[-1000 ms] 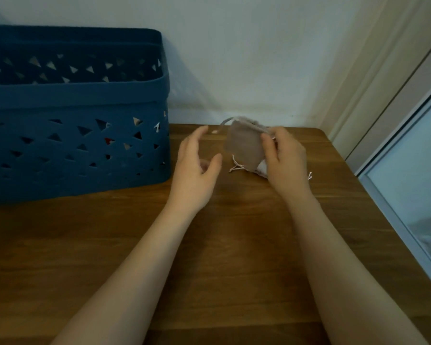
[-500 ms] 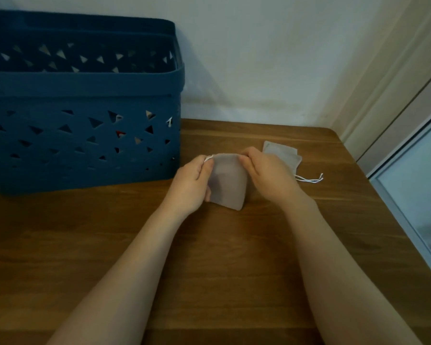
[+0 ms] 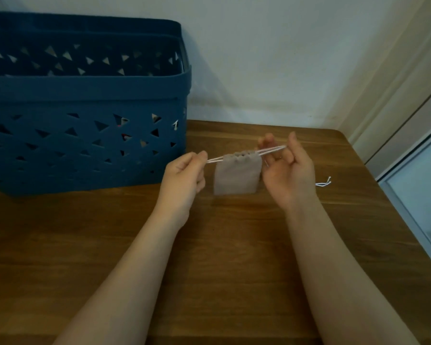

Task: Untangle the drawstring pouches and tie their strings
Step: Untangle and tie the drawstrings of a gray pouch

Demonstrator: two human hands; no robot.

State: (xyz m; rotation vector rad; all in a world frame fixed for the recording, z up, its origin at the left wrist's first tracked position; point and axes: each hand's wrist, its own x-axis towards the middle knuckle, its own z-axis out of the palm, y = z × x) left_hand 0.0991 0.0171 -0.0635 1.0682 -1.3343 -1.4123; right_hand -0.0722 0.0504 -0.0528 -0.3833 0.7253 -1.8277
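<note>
- Head view: above a wooden table (image 3: pixel 234 257), the left hand (image 3: pixel 184 178) and right hand (image 3: pixel 286 170) each pinch a drawstring end, stretching the cord taut; the grey pouch (image 3: pixel 237 175) hangs between them, mouth gathered.
- Risk, as judged: uneven pulling could slip a string loose before knotting.

Small beige-grey cloth drawstring pouch (image 3: pixel 237 174): woven fabric, matt, fine even weave, top hem gathered into soft puckers. Thin white cord drawstrings (image 3: pixel 271 150): smooth, slight sheen. Loose white cord ends (image 3: pixel 324 183) on the tabletop: same material. Brown wooden table (image 3: pixel 222 257): visible grain in long planks, smooth, low satin finish. Dark blue rectangular plastic basket (image 3: pixel 85 95): moulded, triangular cut-outs, matt to faintly textured surface. Off-white painted wall (image 3: pixel 271 58): matt.
</note>
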